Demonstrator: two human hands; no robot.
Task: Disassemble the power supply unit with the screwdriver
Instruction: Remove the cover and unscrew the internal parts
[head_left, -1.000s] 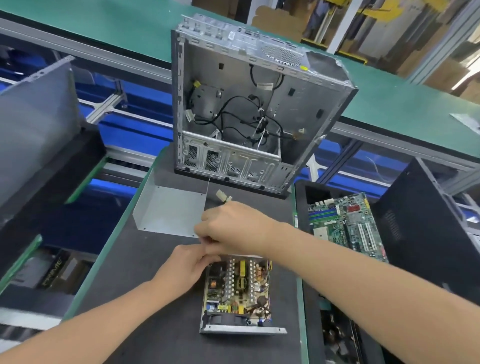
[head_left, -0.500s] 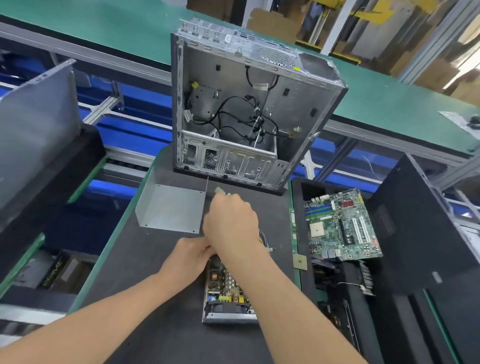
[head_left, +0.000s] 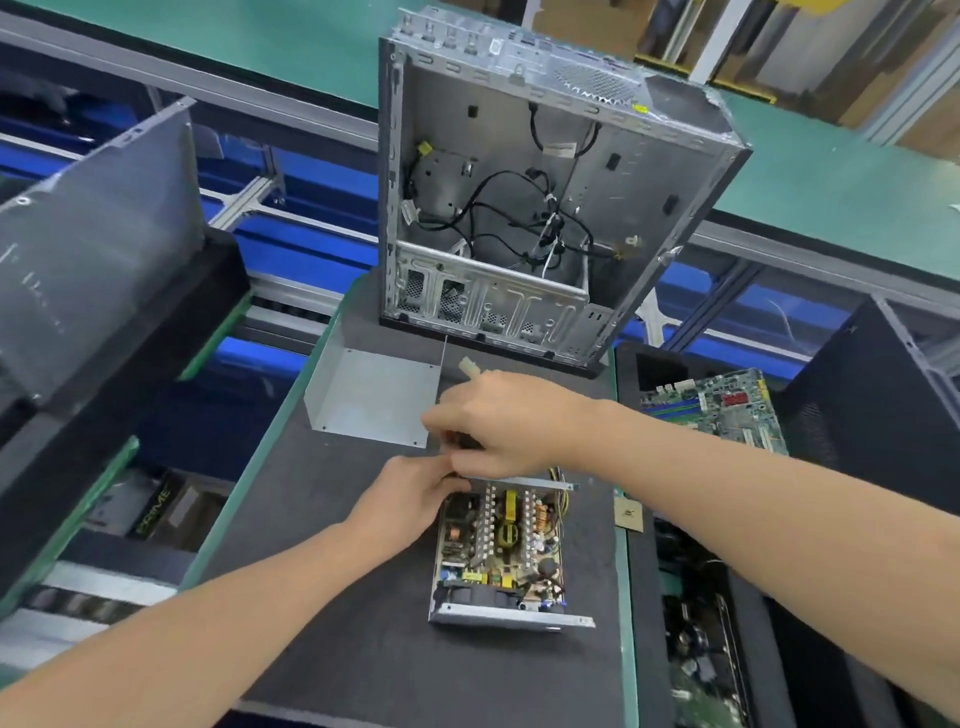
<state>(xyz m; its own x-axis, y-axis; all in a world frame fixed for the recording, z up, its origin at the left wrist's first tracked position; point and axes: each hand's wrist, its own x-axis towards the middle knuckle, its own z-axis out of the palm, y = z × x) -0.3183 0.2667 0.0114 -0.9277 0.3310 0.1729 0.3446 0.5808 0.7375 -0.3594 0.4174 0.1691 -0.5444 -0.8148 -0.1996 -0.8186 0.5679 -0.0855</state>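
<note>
The opened power supply unit (head_left: 498, 545) lies on the dark mat (head_left: 363, 665), its circuit board with coils and heat sinks exposed. My left hand (head_left: 410, 499) sits at the unit's far left corner, fingers curled onto its edge. My right hand (head_left: 509, 421) hovers over the far edge and grips a cable bundle; a whitish connector (head_left: 469, 368) pokes out above the knuckles. What the fingertips of both hands touch is hidden. No screwdriver is in view.
A bent grey metal cover (head_left: 374, 395) lies behind the unit. An emptied computer case (head_left: 519, 156) stands upright at the mat's far end. A motherboard (head_left: 722, 410) and a black case (head_left: 872, 405) are on the right, a grey panel (head_left: 98, 249) on the left.
My right hand and forearm covered much of the circuit board half a second ago; now the arm lies more to the right and the board shows. My left hand stays at the far left corner.
</note>
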